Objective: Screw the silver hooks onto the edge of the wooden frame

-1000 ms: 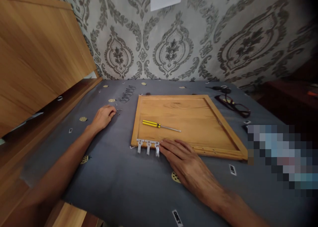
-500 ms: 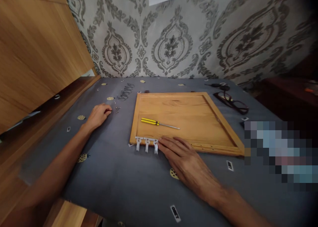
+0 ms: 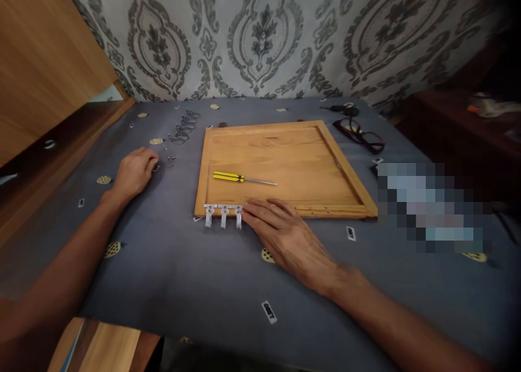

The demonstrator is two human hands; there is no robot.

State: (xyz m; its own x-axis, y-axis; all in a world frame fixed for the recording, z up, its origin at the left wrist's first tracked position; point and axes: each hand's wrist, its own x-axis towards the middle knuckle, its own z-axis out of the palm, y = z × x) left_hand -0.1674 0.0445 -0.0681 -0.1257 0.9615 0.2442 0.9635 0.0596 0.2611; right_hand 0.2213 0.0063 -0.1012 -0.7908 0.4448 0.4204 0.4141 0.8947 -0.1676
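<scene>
- Centre: three brackets (image 3: 223,213) line the panel's (image 3: 280,155) lower edge; I cannot confirm fastening.
- Upper left: loose clips (image 3: 184,128), screws (image 3: 171,159) unfitted.
- Right hand (image 3: 280,233): laid flat over edge.
- Left hand (image 3: 135,171): grip I cannot tell.

There are two hands (image 3: 137,172), one wooden board (image 3: 280,149), one yellow screwdriver (image 3: 232,177), three silvery brackets (image 3: 223,216), one pair of glasses (image 3: 360,138). Left of centre, the loose screws (image 3: 171,165) and bunched metal pieces (image 3: 184,126) are too small to count.
</scene>
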